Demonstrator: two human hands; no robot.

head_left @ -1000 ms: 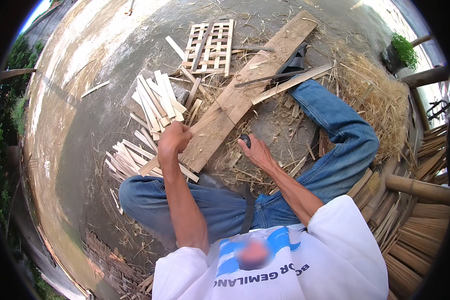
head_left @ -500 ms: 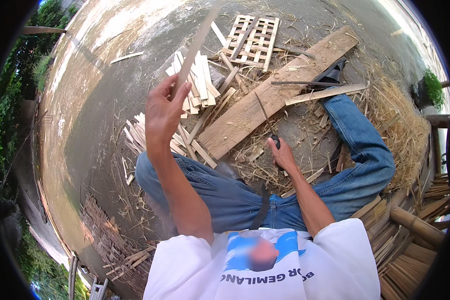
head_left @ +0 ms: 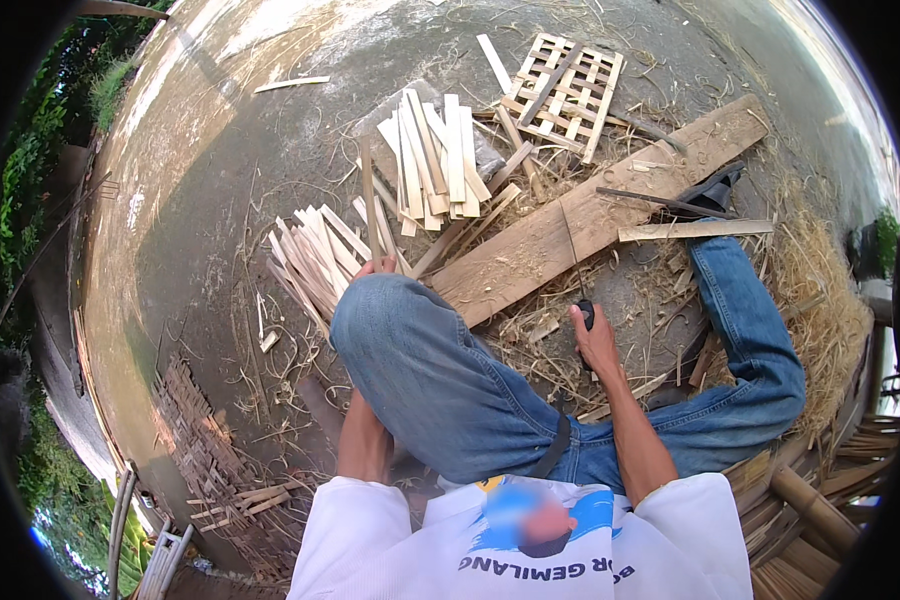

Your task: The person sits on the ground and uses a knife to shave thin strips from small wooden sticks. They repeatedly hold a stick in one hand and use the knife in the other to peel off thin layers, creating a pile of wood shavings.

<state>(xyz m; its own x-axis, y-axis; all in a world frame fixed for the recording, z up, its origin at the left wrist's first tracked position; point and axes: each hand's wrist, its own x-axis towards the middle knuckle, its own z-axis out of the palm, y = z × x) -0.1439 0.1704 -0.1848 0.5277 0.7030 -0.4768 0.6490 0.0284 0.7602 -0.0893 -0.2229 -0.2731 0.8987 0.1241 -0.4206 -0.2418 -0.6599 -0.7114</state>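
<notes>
Head view: knife (head_left: 586, 315) gripped in right hand (head_left: 598, 346); strip (head_left: 370, 200) held by left hand (head_left: 377, 265), mostly hidden; at upper centre, lattice (head_left: 570, 100) woven, slats (head_left: 436, 155) apparently yet unwoven.

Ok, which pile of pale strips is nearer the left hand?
The lower-left pile, just beside the left hand; the upper pile lies farther off, on a grey slab.

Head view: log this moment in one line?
left hand, partly hidden by knee: holds wooden strip | right hand: grips black-handled blade | ahead: plank, woven panel
</notes>
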